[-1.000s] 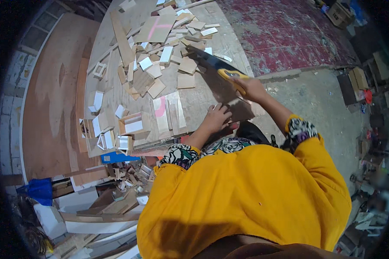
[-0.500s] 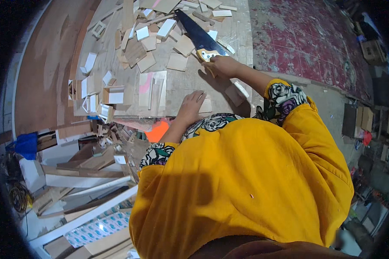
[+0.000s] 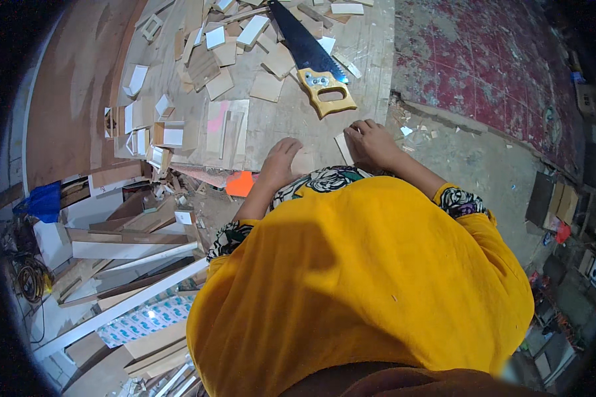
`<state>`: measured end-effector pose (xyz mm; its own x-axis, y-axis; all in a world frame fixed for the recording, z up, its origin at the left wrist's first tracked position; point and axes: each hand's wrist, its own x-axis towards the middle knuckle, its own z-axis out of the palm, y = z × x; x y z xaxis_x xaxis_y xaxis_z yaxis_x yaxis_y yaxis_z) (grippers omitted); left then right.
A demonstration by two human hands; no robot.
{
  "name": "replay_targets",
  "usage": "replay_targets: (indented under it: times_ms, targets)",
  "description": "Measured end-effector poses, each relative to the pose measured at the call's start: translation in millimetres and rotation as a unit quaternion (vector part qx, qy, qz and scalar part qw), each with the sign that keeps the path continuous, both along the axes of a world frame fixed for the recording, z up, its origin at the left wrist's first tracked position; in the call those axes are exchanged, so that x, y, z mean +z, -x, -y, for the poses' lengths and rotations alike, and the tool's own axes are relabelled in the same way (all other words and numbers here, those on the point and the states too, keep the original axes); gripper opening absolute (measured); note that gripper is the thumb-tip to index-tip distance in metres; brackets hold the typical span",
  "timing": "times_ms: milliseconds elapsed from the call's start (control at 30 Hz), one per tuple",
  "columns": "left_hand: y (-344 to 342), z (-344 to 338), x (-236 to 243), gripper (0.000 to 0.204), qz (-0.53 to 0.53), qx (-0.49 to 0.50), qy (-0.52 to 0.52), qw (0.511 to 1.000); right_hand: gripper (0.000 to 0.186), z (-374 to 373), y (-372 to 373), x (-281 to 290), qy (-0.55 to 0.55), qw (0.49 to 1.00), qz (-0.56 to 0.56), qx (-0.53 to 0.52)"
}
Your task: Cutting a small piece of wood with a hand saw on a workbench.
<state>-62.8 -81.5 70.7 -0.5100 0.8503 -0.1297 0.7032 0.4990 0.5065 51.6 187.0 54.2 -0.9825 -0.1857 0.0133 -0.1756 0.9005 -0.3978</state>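
A handsaw [image 3: 293, 40] with a dark blade and a pale wooden handle lies on the worktable [image 3: 159, 66]. Below its handle, my right hand [image 3: 371, 142] is closed on a small pale board [image 3: 343, 147] at the table's near edge. My left hand [image 3: 279, 162] rests open, fingers slightly bent, beside another pale flat piece [image 3: 303, 160]. To the left lies a flat board [image 3: 215, 139] with a pink marking and strips on it.
Scattered wood offcuts [image 3: 251, 30] and small open boxes [image 3: 172, 132] cover the table. A large brown panel [image 3: 66, 86] stands left, above piled scrap wood [image 3: 132, 245]. A red-stained slab [image 3: 470, 73] and boxes [image 3: 563, 202] are at the right.
My right hand has let go of the saw, which now lies flat, and moved down to the small board at the near edge. My left hand stays near that edge.
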Motion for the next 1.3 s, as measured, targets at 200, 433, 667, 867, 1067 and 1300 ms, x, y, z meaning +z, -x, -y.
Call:
replay_targets:
  times_ms: [200, 433, 667, 867, 1067, 1300]
  targets:
    - [14.8, -15.3, 3.1, 0.052, 0.209, 0.271, -0.112, 0.933, 0.052, 12.4, 23.9, 5.1, 0.021, 0.999, 0.012, -0.032]
    - [8.8, -14.3, 6.2, 0.073, -0.075, 0.013, 0.01, 0.997, 0.05, 22.3, 28.7, 15.5, 0.02, 0.996, 0.034, -0.078]
    - [7.7, -21.8, 8.2, 0.064, -0.016, 0.028, 0.097, 0.995, 0.064, 20.8, 21.4, 9.3, 0.044, 0.993, 0.023, -0.108]
    - [31.8, -17.2, 11.4, 0.036, 0.203, 0.151, -0.056, 0.966, 0.072, 28.9, 16.3, 3.6, 0.059, 0.982, -0.031, -0.175]
    - [61.9, -14.5, 39.0, 0.021, 0.302, 0.11, -0.246, 0.915, 0.032, 71.1, 41.6, 40.3, 0.579, 0.772, 0.011, -0.261]
    - [86.3, 4.0, 74.7, 0.02, 0.185, -0.032, -0.325, 0.927, 0.024, 124.2, 71.0, 96.2, 0.612, 0.743, 0.03, -0.27]
